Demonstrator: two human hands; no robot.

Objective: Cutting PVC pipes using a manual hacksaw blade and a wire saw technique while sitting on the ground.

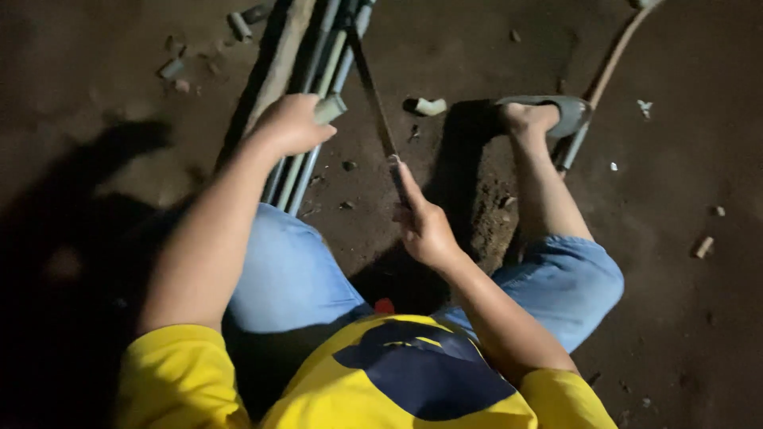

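Observation:
My left hand is closed over a bundle of grey plastic pipes that runs away from me across the dirt ground. A short cut end sticks out beside my fingers. My right hand grips the handle of a thin hacksaw blade, which slants up and across the pipes. I wear a yellow shirt and rolled-up blue jeans, and my legs straddle the pipes.
My right foot in a grey sandal rests on another pipe and a wooden stick. Short cut pipe pieces lie around on the dark soil, more at the upper left. A small offcut lies far right.

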